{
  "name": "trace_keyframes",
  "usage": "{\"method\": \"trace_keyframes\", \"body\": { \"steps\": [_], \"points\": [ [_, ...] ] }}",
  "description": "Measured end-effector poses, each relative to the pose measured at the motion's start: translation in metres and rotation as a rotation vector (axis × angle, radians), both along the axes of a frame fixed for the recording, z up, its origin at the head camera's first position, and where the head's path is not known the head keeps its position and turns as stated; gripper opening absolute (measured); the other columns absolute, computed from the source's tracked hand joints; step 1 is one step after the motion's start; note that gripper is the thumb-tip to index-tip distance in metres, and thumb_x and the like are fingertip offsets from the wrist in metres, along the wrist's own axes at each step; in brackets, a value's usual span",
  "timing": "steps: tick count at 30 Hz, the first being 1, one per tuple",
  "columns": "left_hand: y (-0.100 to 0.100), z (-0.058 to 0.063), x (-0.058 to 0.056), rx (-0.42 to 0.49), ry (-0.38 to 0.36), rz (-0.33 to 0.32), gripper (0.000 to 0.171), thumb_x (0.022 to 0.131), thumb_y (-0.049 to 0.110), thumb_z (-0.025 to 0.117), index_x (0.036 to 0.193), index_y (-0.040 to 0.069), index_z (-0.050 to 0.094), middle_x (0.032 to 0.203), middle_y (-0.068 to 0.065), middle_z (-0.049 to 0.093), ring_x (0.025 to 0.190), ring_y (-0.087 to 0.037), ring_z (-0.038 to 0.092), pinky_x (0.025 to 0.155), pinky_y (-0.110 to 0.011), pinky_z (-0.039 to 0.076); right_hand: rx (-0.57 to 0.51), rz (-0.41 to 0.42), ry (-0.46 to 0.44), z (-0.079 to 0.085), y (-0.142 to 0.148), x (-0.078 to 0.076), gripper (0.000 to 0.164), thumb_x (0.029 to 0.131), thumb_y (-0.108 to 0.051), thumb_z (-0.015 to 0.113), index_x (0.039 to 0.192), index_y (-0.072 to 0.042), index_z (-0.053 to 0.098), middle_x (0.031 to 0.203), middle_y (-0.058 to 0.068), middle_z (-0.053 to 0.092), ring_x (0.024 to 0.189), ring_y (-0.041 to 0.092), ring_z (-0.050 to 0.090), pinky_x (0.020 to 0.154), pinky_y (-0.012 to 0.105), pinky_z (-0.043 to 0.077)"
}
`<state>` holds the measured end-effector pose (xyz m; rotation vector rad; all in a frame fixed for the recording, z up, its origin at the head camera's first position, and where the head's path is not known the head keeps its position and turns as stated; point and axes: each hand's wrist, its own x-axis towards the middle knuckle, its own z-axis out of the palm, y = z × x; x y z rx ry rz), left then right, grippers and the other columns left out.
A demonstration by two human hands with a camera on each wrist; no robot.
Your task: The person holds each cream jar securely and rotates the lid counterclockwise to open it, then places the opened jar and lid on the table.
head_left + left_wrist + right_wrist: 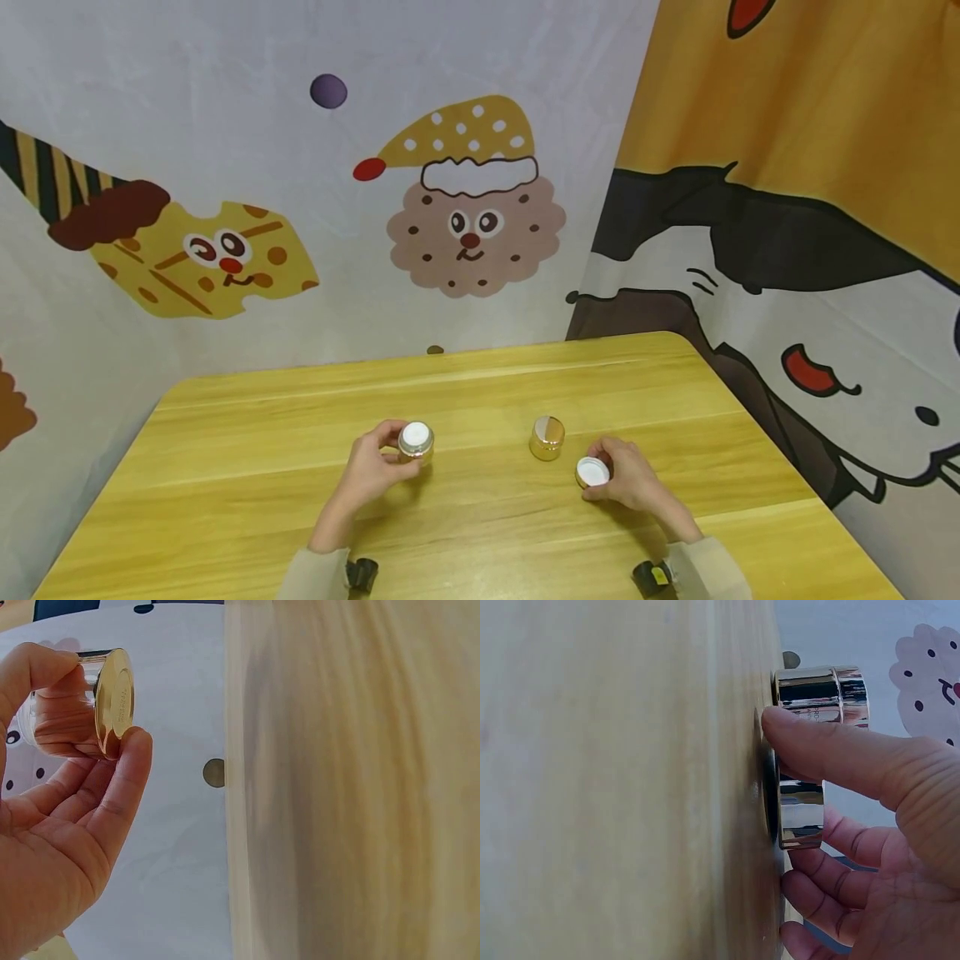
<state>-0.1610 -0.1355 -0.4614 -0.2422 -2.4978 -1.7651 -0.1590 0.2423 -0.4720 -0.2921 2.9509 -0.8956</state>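
Note:
My left hand (372, 465) grips a shiny gold cosmetic jar (417, 448) between thumb and fingers, its lid off and its white top facing up. In the left wrist view the gold base of the jar (115, 701) shows, raised above the tabletop. On the right, my right hand (626, 477) pinches a gold jar lid (592, 472) by its rim, white inside facing up. Close to the wood, the lid (801, 814) appears edge-on in the right wrist view, thumb on one side and fingers on the other. A second gold jar (547, 438), capped, stands just left of the right hand.
The wooden table (480, 517) has rounded far corners. Behind it hangs a pale curtain (247, 75) printed with cartoon figures, and an orange and grey printed cloth (817, 117) covers the right side. Dark straps (651, 578) sit at both wrists.

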Motion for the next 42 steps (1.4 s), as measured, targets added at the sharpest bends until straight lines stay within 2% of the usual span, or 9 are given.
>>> {"method": "trace_keyframes", "body": {
  "steps": [3, 9, 17, 27, 33, 42],
  "points": [
    [-0.0004, -0.0011, -0.0003, 0.010, 0.009, -0.002, 0.050, 0.062, -0.008, 0.080, 0.108, -0.005, 0.060, 0.098, -0.011, 0.060, 0.089, -0.022, 0.056, 0.072, -0.032, 0.055, 0.014, 0.002, 0.002, 0.0003, -0.0003, 0.0004, 0.052, 0.052, -0.015, 0.091, 0.092, -0.009, 0.058, 0.084, -0.002, 0.056, 0.082, 0.018, 0.045, 0.072, 0.034, 0.036],
    [-0.0011, -0.0024, -0.0014, -0.042, 0.033, 0.005, 0.049, 0.062, -0.005, 0.081, 0.107, -0.003, 0.061, 0.097, -0.010, 0.062, 0.089, -0.021, 0.056, 0.071, -0.034, 0.054, 0.023, 0.005, 0.002, -0.0002, -0.0006, -0.0001, 0.052, 0.051, -0.016, 0.091, 0.091, -0.011, 0.057, 0.084, -0.003, 0.056, 0.082, 0.017, 0.044, 0.072, 0.033, 0.036],
    [-0.0014, -0.0038, -0.0026, -0.112, 0.072, 0.014, 0.045, 0.062, -0.003, 0.081, 0.103, -0.001, 0.063, 0.090, -0.006, 0.062, 0.083, -0.018, 0.054, 0.065, -0.026, 0.048, 0.030, 0.006, -0.005, -0.0018, -0.0001, -0.0015, 0.053, 0.050, -0.018, 0.091, 0.089, -0.013, 0.057, 0.083, -0.004, 0.056, 0.081, 0.016, 0.043, 0.071, 0.033, 0.034],
    [-0.0003, -0.0048, -0.0020, -0.113, 0.118, 0.016, 0.044, 0.060, -0.004, 0.081, 0.101, -0.002, 0.063, 0.092, -0.007, 0.063, 0.083, -0.020, 0.054, 0.072, -0.034, 0.051, 0.024, 0.024, 0.016, -0.0024, 0.0010, -0.0016, 0.053, 0.050, -0.019, 0.091, 0.089, -0.013, 0.057, 0.083, -0.004, 0.056, 0.081, 0.016, 0.043, 0.071, 0.032, 0.034],
    [-0.0006, -0.0064, -0.0017, -0.118, 0.107, 0.020, 0.044, 0.061, -0.005, 0.080, 0.101, -0.003, 0.063, 0.095, -0.008, 0.062, 0.086, -0.022, 0.055, 0.076, -0.041, 0.052, 0.035, 0.027, 0.028, -0.0031, 0.0008, -0.0019, 0.053, 0.051, -0.020, 0.091, 0.090, -0.013, 0.057, 0.084, -0.004, 0.056, 0.081, 0.017, 0.043, 0.070, 0.032, 0.033],
    [0.0003, -0.0087, -0.0020, -0.143, 0.038, 0.014, 0.045, 0.060, -0.003, 0.082, 0.101, -0.004, 0.063, 0.095, -0.008, 0.061, 0.086, -0.019, 0.056, 0.078, -0.036, 0.052, 0.048, 0.024, 0.023, -0.0032, 0.0008, -0.0016, 0.053, 0.051, -0.021, 0.091, 0.091, -0.013, 0.057, 0.084, -0.004, 0.056, 0.081, 0.017, 0.043, 0.069, 0.032, 0.033]
  ]
}}
